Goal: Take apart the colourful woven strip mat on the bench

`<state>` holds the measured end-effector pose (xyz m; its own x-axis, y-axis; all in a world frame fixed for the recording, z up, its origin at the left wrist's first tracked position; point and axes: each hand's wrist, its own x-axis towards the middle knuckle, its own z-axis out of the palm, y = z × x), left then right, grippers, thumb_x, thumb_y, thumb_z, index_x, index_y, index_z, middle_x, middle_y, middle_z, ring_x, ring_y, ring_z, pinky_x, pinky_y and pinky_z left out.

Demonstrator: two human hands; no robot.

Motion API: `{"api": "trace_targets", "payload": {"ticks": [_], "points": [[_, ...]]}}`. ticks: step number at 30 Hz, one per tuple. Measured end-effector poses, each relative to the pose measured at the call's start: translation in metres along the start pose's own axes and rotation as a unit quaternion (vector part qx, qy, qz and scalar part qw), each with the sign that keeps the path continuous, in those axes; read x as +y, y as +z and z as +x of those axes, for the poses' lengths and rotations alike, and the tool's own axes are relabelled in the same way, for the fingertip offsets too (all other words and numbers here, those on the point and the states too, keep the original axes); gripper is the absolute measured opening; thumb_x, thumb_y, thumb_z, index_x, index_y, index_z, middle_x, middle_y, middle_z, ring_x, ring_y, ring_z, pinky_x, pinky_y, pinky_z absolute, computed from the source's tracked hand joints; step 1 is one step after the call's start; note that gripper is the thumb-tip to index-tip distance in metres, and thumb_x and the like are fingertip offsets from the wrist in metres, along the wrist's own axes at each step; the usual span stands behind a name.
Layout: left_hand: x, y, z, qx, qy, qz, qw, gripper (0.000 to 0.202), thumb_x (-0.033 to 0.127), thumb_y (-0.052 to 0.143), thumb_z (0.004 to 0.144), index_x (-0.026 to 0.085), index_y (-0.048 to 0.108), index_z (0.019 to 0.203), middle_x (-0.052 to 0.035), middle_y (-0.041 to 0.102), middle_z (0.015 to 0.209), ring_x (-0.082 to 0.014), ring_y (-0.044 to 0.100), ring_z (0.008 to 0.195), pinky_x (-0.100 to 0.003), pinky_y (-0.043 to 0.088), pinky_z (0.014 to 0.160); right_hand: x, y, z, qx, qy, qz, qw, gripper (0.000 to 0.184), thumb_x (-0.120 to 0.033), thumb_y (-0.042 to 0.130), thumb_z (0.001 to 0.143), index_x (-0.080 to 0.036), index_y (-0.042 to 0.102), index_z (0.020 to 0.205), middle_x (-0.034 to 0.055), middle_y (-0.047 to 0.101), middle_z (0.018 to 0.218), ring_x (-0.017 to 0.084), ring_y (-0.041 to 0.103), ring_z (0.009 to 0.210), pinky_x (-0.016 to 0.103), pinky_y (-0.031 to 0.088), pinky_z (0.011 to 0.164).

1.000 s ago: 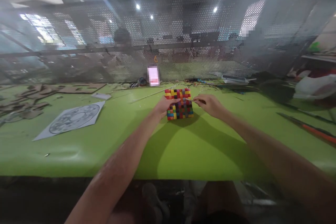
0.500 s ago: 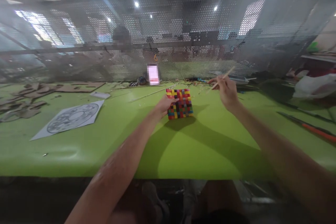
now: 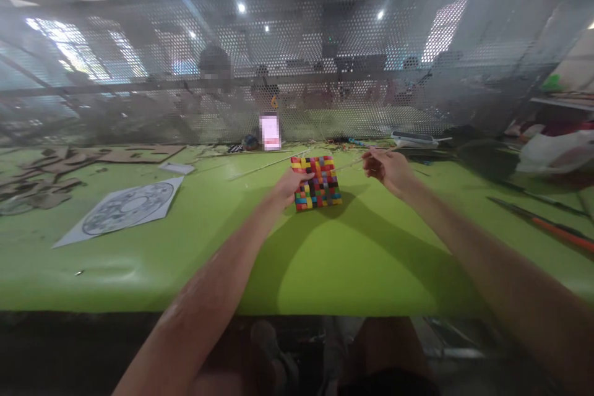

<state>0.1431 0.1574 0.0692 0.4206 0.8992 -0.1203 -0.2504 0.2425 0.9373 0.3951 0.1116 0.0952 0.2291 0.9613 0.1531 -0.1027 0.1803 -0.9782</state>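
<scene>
Near the middle of the green table, my left hand [image 3: 291,185] grips the left side of a colourful woven block [image 3: 322,184], its thumb lying across the front face. The block is a checkered weave of red, yellow, black, blue and purple strips and stands tilted on the table. To its right, my right hand [image 3: 384,169] is closed in a pinch on a thin pale stick [image 3: 353,164]. The stick runs from the fingers toward the block's upper right side; whether its tip touches the weave I cannot tell.
A paper with a round printed pattern [image 3: 127,207] lies at left, near brown cardboard cutouts [image 3: 51,179]. A lit phone [image 3: 270,131] stands by the perforated screen [image 3: 297,62]. An orange-handled tool [image 3: 557,230] lies at right. A grey-white tray [image 3: 413,138] sits at the back.
My right hand has come lower and slightly left, and the stick has swung from pointing up to lying flatter toward the block. My left hand and the block have barely shifted.
</scene>
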Motion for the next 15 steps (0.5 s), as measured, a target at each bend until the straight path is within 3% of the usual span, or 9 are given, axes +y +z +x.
{"api": "trace_targets", "payload": {"ticks": [4, 9, 15], "points": [[0.001, 0.000, 0.001, -0.006, -0.001, -0.026, 1.000, 0.025, 0.008, 0.070, 0.087, 0.014, 0.073, 0.111, -0.0159, 0.081, 0.103, -0.0324, 0.079, 0.095, -0.059, 0.064, 0.090, 0.005, -0.002, 0.003, 0.012, 0.003, 0.015, 1.000, 0.027, -0.035, 0.071, 0.096, -0.016, 0.071, 0.076, 0.0034, 0.069, 0.065, 0.010, 0.062, 0.054, 0.021, 0.056, 0.055], [-0.001, -0.004, 0.005, 0.009, -0.005, -0.018, 1.000, 0.020, 0.011, 0.071, 0.087, 0.015, 0.072, 0.107, -0.0145, 0.081, 0.095, -0.0302, 0.079, 0.086, -0.057, 0.065, 0.087, 0.012, -0.001, 0.004, -0.020, -0.010, 0.013, 1.000, 0.023, -0.034, 0.074, 0.094, -0.016, 0.073, 0.079, 0.0052, 0.072, 0.069, 0.012, 0.066, 0.059, 0.024, 0.058, 0.061], [-0.003, -0.006, 0.008, 0.018, -0.005, 0.002, 1.000, 0.021, 0.015, 0.071, 0.088, 0.017, 0.071, 0.109, -0.0142, 0.080, 0.098, -0.0298, 0.079, 0.089, -0.056, 0.065, 0.086, 0.008, -0.001, 0.004, -0.014, -0.015, 0.016, 1.000, 0.022, -0.030, 0.074, 0.094, -0.016, 0.072, 0.077, 0.0043, 0.069, 0.068, 0.011, 0.064, 0.059, 0.023, 0.057, 0.059]]}}
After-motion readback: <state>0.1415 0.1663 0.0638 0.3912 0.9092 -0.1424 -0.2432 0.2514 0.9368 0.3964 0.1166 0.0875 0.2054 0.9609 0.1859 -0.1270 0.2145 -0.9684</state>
